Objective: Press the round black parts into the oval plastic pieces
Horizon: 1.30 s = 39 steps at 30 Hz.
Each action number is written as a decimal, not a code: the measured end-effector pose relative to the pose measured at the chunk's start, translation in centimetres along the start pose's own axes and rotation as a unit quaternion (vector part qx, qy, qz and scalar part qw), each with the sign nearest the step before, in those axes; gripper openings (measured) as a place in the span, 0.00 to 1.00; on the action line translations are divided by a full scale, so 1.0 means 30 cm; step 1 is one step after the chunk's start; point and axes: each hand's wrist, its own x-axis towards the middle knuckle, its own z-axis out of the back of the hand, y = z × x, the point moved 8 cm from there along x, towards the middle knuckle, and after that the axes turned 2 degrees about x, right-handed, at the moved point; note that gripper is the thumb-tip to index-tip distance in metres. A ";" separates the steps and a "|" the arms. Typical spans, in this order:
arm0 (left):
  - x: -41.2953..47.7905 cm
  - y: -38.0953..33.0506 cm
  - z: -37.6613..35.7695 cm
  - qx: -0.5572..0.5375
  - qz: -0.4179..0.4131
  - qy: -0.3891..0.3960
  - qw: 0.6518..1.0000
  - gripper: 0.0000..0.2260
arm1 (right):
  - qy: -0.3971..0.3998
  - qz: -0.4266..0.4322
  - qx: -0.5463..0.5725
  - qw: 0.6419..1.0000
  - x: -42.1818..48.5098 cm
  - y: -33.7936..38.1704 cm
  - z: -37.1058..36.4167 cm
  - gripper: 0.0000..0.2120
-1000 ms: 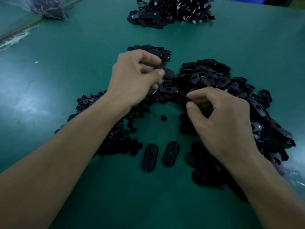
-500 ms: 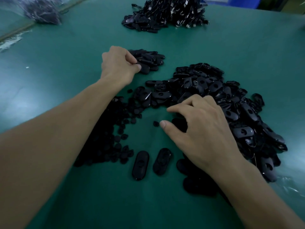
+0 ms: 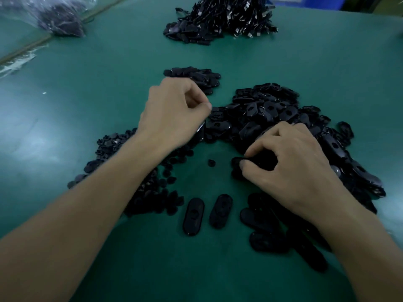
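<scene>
Nearest me, I'm counting two loose oval pieces [image 3: 193, 216] lying side by side on the green table [image 3: 91, 88], to the near-left of the right hand [image 3: 292, 171]. More ovals are lying under that wrist, too dark to count. The right hand is curling thumb and fingers round one oval piece [image 3: 236, 163], pinching it at the near edge of the big oval heap [image 3: 272, 110] spreading beyond it. One single round black part [image 3: 211, 163] is sitting between the hands, apart from the round-part pile [image 3: 152, 192] beneath the left forearm. The left hand [image 3: 174, 114] is hovering with fingers curled; I cannot tell whether it is holding anything. Beyond it one small stack [image 3: 196, 77] is lying, and far beyond, one tangled black heap [image 3: 218, 18] and one plastic bag [image 3: 58, 20].
</scene>
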 end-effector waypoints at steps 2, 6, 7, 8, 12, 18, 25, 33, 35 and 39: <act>-0.056 -0.023 -0.022 0.004 -0.028 0.025 0.999 0.06 | 0.001 0.006 0.016 1.000 0.002 0.002 -0.003 0.13; -0.116 -0.073 -0.049 -0.015 -0.090 0.065 0.994 0.05 | -0.005 0.022 0.022 1.000 0.005 0.006 0.000 0.10; -0.124 -0.079 -0.055 -0.022 -0.102 0.080 0.991 0.05 | -0.004 0.023 0.027 0.999 0.005 0.004 -0.001 0.09; -0.131 -0.083 -0.062 -0.026 -0.112 0.095 0.989 0.05 | -0.001 0.024 0.033 0.999 0.007 0.002 -0.002 0.09; -0.138 -0.084 -0.068 -0.035 -0.133 0.124 0.983 0.02 | -0.020 0.039 0.071 0.996 0.006 0.010 0.000 0.07; -0.142 -0.102 -0.060 -0.097 -0.105 0.130 0.981 0.12 | -0.146 0.084 0.171 0.971 -0.013 0.047 0.075 0.06; -0.138 -0.079 -0.102 -0.266 0.000 0.220 0.938 0.11 | -0.196 0.107 0.233 0.947 -0.024 0.070 0.088 0.04; -0.082 0.013 -0.046 -0.344 0.074 0.098 0.931 0.04 | -0.089 0.063 0.079 0.991 -0.003 0.067 -0.001 0.10; -0.072 0.026 -0.036 -0.318 0.073 0.076 0.942 0.05 | -0.038 0.075 0.018 0.996 0.003 0.092 -0.036 0.16; -0.069 0.030 -0.037 -0.310 0.071 0.073 0.945 0.06 | 0.021 0.088 -0.016 0.996 0.009 0.142 -0.080 0.18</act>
